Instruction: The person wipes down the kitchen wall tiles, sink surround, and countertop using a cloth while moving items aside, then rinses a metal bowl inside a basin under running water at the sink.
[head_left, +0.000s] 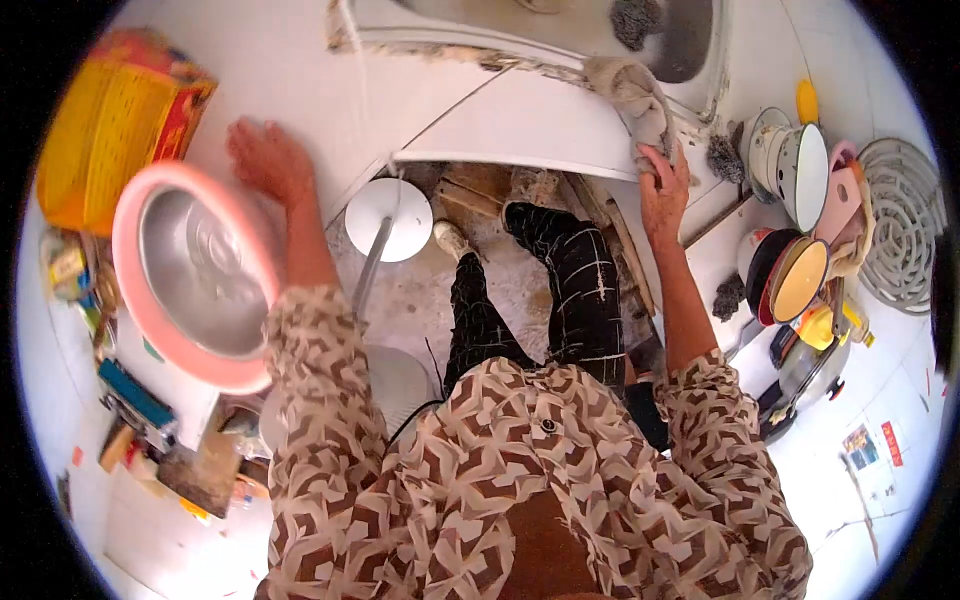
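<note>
A greyish-beige cloth [640, 105] lies bunched over the front edge of the counter, beside the sink. My right hand [664, 195] has its fingers and thumb closed on the cloth's lower end. My left hand [270, 162] rests on the white counter [300, 60] with its fingers stretched out and nothing held. Just below and left of it stands a pink basin [135, 250] with a metal bowl [195, 265] inside.
The metal sink [560, 30] holds a dark scouring pad [635, 22]. A yellow-red box [120, 130] stands at left. Enamel pots [812, 180], bowls [803, 280] and a grey coiled rack [900, 225] are at right. Below the counter is a white round lid [390, 235].
</note>
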